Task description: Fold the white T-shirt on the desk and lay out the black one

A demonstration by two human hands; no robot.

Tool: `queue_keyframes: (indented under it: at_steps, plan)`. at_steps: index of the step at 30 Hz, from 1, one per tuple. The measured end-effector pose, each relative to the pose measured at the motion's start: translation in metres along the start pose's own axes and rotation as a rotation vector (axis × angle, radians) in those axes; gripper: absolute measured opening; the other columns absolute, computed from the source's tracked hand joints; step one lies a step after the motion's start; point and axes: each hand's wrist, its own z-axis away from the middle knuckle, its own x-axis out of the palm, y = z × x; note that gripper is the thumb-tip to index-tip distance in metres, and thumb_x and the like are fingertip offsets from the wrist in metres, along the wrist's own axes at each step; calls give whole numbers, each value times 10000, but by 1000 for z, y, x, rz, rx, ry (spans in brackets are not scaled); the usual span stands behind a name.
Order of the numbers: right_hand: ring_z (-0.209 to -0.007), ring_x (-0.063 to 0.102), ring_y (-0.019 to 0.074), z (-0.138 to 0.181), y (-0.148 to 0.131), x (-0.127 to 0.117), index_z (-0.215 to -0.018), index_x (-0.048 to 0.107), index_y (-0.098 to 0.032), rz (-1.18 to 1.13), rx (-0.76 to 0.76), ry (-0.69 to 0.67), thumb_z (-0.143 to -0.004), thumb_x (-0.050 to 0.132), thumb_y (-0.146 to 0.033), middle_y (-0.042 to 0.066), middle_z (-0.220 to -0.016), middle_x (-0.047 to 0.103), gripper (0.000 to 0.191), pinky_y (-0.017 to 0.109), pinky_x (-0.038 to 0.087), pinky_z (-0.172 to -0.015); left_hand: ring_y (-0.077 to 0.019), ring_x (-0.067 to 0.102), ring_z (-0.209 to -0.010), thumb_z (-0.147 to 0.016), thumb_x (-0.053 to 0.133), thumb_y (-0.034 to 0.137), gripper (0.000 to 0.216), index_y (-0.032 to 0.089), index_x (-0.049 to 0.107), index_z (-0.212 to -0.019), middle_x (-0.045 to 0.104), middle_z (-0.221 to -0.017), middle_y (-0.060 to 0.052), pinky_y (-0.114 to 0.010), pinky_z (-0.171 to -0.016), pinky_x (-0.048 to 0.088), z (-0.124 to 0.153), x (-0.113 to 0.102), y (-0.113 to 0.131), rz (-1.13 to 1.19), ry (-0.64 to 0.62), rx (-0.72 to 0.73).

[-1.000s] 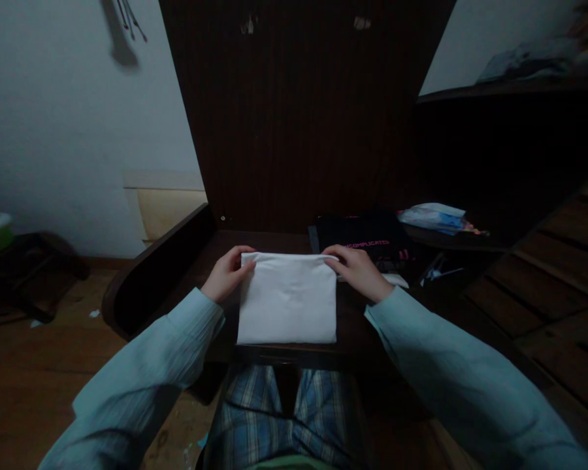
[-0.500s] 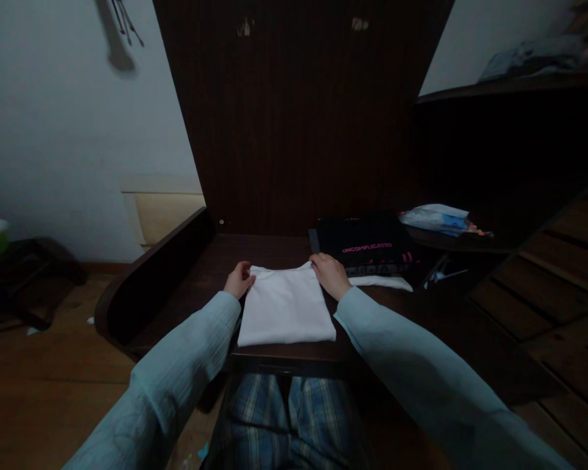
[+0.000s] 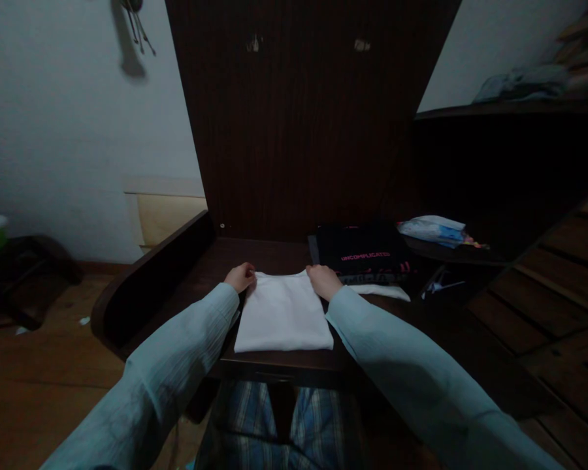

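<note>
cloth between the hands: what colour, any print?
The cloth is white, with no print visible on the side facing up; seen in the head view.

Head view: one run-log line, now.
left hand: at white cloth, far-left corner; right hand: far-right corner; cloth: folded, on dark desk; right: black stack

My feed is dim and cool-toned. The cloth reads brightest, the wall dull blue-grey, and the shelf sinks to near black. I see a soft shadow on the wall, but cannot place the light. The sleeves stretch towards the lower corners; the lettering looks soft, the heap smeared.
</note>
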Motion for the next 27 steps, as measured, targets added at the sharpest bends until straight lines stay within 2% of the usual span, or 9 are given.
queue_keyframes:
  at_steps: [3,6,11,13,18,20,24,27]
  plan:
    - [-881,607,225,1,1,4,-959,547,-82,3,-5,-1,-782,340,4,164,-949,606,286,292,445,-716,-163,604,-724,-654,596,172,64,188,585,-714,641,-734,-21,-235,-680,452,3,-2,-3,-35,-34,18]
    - [-875,608,222,5,0,2,-959,528,-82,-7,9,14,-760,347,23,159,-967,595,290,288,449,-720,-186,595,-773,-670,555,157,26,175,570,-659,625,-751,-49,-260,-725,440,8,-3,-5,-82,-30,20]
    - [-858,609,212,4,-2,-15,-1044,456,-89,-14,74,114,-766,334,22,159,-981,577,323,271,457,-702,-198,578,-791,-734,473,188,110,148,559,-790,599,-822,-85,-282,-723,433,10,-14,6,-148,67,39]
    - [-873,605,212,0,-1,-18,-1037,460,-85,-2,98,115,-778,316,18,170,-988,570,313,270,458,-708,-199,575,-788,-751,452,194,135,141,548,-829,590,-832,-89,-287,-719,437,8,-16,11,-174,112,30]
    - [-872,600,207,0,-9,-12,-989,503,-73,-45,104,114,-775,300,25,169,-988,572,311,283,462,-725,-236,547,-902,-749,427,156,185,108,533,-892,565,-923,-135,-338,-793,439,14,-6,18,-263,193,-4]
    - [-908,584,203,7,-23,-6,-968,527,-70,-117,19,164,-794,303,-10,155,-990,579,290,293,451,-789,-250,526,-962,-755,416,162,215,100,535,-923,557,-979,-152,-370,-839,432,26,4,23,-254,201,73]
    - [-1112,477,188,27,-59,13,-1074,529,-55,-277,-239,236,-835,302,-102,143,-1139,550,333,294,330,-990,-225,446,-1134,-747,403,143,358,92,494,-1090,489,-1208,-153,-370,-974,366,56,28,35,-137,140,407]
    - [-1240,350,219,39,-75,35,-1201,453,-16,-333,-232,217,-855,309,-179,179,-1299,425,409,347,260,-1047,-225,391,-1209,-766,386,155,436,69,438,-1190,439,-1292,-162,-379,-1014,330,73,44,33,-142,62,475]
